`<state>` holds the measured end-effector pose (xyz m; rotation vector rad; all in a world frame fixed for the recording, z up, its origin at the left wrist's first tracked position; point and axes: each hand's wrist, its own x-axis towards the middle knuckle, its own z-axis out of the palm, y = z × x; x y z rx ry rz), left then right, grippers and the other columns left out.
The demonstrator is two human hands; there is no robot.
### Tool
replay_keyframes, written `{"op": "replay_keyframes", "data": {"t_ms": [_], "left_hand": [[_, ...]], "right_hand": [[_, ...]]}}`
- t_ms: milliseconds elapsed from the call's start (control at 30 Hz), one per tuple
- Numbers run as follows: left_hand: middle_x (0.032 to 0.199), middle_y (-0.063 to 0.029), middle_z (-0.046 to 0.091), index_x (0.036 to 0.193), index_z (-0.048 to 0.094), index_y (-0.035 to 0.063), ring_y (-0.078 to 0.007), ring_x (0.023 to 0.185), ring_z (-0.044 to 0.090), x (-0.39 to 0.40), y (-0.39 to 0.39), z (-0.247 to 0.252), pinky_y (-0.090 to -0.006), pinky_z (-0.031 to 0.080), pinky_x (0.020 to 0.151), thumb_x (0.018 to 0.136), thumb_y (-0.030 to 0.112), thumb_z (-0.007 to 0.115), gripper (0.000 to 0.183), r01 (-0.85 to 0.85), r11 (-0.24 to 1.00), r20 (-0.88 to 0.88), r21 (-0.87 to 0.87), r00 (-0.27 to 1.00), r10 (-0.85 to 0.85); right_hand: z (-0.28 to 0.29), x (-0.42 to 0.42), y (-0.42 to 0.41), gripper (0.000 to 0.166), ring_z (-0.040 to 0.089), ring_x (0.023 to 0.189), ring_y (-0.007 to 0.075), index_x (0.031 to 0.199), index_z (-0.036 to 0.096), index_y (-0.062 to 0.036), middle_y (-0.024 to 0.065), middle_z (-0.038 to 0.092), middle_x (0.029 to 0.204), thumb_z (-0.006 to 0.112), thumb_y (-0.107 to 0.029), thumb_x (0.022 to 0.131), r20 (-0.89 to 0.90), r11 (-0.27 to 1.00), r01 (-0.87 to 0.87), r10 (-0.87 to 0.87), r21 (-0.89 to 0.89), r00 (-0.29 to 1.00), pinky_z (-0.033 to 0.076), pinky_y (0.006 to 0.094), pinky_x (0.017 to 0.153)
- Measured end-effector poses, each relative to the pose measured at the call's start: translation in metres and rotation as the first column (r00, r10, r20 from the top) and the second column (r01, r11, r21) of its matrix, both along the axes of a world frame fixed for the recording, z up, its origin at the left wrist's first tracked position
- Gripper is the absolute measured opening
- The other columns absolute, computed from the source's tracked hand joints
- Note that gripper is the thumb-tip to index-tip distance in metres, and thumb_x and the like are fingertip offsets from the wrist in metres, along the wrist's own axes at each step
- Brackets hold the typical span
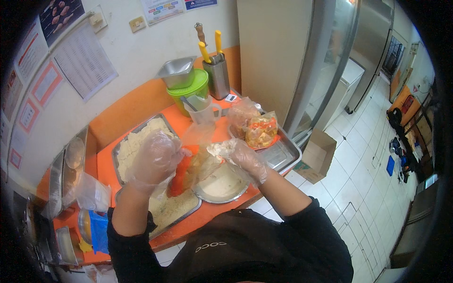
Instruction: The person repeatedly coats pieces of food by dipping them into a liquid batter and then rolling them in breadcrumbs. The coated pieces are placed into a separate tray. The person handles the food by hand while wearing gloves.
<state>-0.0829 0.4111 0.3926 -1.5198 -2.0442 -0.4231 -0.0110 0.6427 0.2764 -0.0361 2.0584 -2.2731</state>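
Both of my hands wear clear plastic gloves. A smeared, see-through plastic bag (200,164) stretches between them. My left hand (155,159), fingers curled, pinches towards its left edge, above a metal tray of pale flour-like mix (145,136). My right hand (247,159) grips the bag's other side; white paste (221,149) coats its fingertips. Below that hand sits a round metal bowl of creamy white batter (223,184). Nearer my body, a second tray holds speckled crumbs (173,208). What lies inside the stretched bag is unclear.
Filled plastic bags (262,131) rest on a metal tray (288,150) at the right. Behind stand a clear jug (201,110), a green-lidded tub (189,86) and a knife block (216,79). A cardboard box (316,155) stands on the floor right of the orange table (106,159).
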Motion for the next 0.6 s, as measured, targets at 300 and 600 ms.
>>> {"op": "replay_keyframes", "data": {"t_ms": [300, 600], "left_hand": [[0.066, -0.0122, 0.053, 0.067, 0.057, 0.0077, -0.0309, 0.069, 0.053, -0.011, 0.002, 0.010, -0.0417, 0.043, 0.069, 0.075, 0.023, 0.070, 0.022, -0.015, 0.991, 0.010, -0.137, 1.000, 0.016], [0.067, -0.0110, 0.055, 0.070, 0.059, 0.0076, -0.0302, 0.071, 0.055, -0.020, 0.015, 0.019, -0.0426, 0.045, 0.075, 0.077, 0.025, 0.069, 0.021, 0.004, 0.981, -0.039, -0.192, 0.999, -0.012]], "right_hand": [[0.035, 0.009, -0.001, 0.035, 0.057, 0.091, 0.0122, 0.104, 0.063, -0.0001, 0.0043, 0.062, 0.093, 0.065, -0.029, 0.085, -0.059, 0.798, 0.091, -0.070, 0.596, 0.996, 0.044, 0.0262, 0.083], [0.015, 0.009, 0.017, 0.026, 0.055, 0.083, 0.0116, 0.092, 0.062, -0.0037, 0.0038, 0.059, 0.086, 0.068, -0.027, 0.082, -0.110, 0.929, 0.229, -0.205, 0.290, 0.973, 0.043, 0.0263, 0.075]]}}
